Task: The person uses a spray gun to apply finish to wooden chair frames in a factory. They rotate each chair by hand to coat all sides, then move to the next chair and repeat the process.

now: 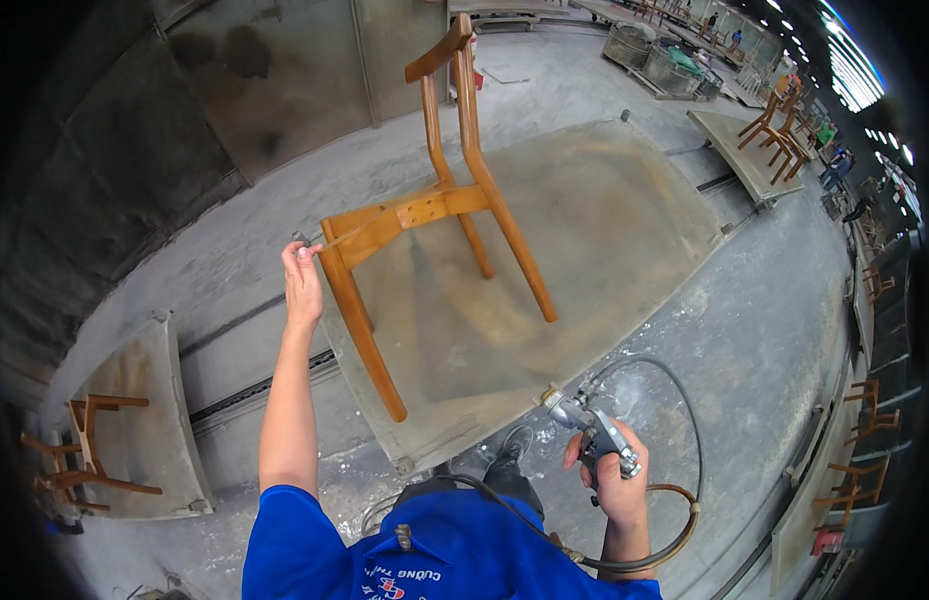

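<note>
A brown wooden chair frame point(420, 210) with an unfilled seat stands on a large flat grey board point(605, 210) in front of me. My left hand point(303, 285) is raised at the chair's left front corner, its fingertips pinched together. A thin strip seems to run from them across the seat frame; what they pinch is too small to tell. A small grey piece beside the fingertips is also unclear. Low on the right, my right hand point(613, 470) is wrapped round a metal spray gun point(595, 435), its nozzle toward the board. The gun is apart from the chair.
A hose point(700, 440) loops from the gun past my right forearm and across my waist. Another board point(145, 370) with a chair frame point(90, 450) lies left, beside a floor track point(255, 395). More chairs point(780, 135) stand far right. A dark stained wall point(265, 80) rises behind.
</note>
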A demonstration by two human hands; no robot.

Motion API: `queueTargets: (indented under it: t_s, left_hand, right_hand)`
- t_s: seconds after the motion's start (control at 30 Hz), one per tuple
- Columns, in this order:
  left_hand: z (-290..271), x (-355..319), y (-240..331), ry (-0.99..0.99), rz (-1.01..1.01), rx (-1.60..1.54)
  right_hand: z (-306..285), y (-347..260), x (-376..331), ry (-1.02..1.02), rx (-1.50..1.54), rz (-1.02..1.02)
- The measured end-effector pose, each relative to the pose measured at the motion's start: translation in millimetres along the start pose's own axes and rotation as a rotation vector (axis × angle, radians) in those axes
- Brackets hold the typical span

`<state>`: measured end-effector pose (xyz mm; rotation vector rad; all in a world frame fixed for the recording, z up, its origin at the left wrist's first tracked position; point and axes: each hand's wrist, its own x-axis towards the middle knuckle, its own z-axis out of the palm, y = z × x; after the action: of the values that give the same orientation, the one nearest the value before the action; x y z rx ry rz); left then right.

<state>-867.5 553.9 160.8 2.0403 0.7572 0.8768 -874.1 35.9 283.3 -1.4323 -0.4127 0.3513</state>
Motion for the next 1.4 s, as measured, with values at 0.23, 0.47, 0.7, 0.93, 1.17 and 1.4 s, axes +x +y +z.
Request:
queueTargets:
  t_s: [0.23, 0.47, 0.7, 0.93, 1.17, 1.4]
  left_hand:
    - [16, 5, -2, 0.043, 0.01, -0.068]
    - [24, 5, 6, 0.04, 0.022, -0.094]
    - [32, 1, 13, 0.028, 0.026, -0.032]
    - [40, -5, 28, -0.015, 0.03, 0.004]
    - [48, -13, 38, -0.058, 0.109, 0.149]
    - [56, -19, 46, -0.083, 0.169, 0.18]
  right_hand:
    - [-3, 9, 15, 0.036, 0.042, 0.004]
    - [4, 20, 20, 0.082, -0.108, -0.081]
    - [3, 20, 18, 0.006, -0.034, -0.047]
    - [-1, 28, 27, 0.175, -0.171, -0.079]
    - [-11, 30, 25, 0.177, -0.115, -0.08]
    - [-18, 25, 29, 0.213, -0.201, -0.08]
